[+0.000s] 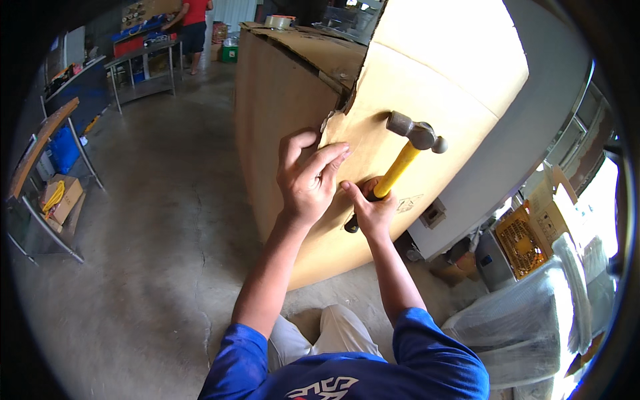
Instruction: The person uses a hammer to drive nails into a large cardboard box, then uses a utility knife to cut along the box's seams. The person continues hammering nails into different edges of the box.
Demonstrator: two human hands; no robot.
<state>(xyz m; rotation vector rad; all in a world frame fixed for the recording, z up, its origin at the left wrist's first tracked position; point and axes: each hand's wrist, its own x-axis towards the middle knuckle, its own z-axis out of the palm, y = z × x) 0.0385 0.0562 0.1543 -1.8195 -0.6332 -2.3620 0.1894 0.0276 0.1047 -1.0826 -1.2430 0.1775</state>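
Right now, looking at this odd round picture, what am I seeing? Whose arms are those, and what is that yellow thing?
The picture comes from a wide-angle camera worn on a person's head, looking down, so straight edges bend. The two arms rising from below are that person's own. The left hand presses on a big cardboard box standing on a concrete floor. The right hand has its grip on a hammer with a yellow handle, its head against the cardboard. Another person stands far off by a table.

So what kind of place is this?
Probably a workshop or warehouse. There's a bare concrete floor, metal workbenches along the wall, and a big cardboard box that the right hand works on with a hammer.
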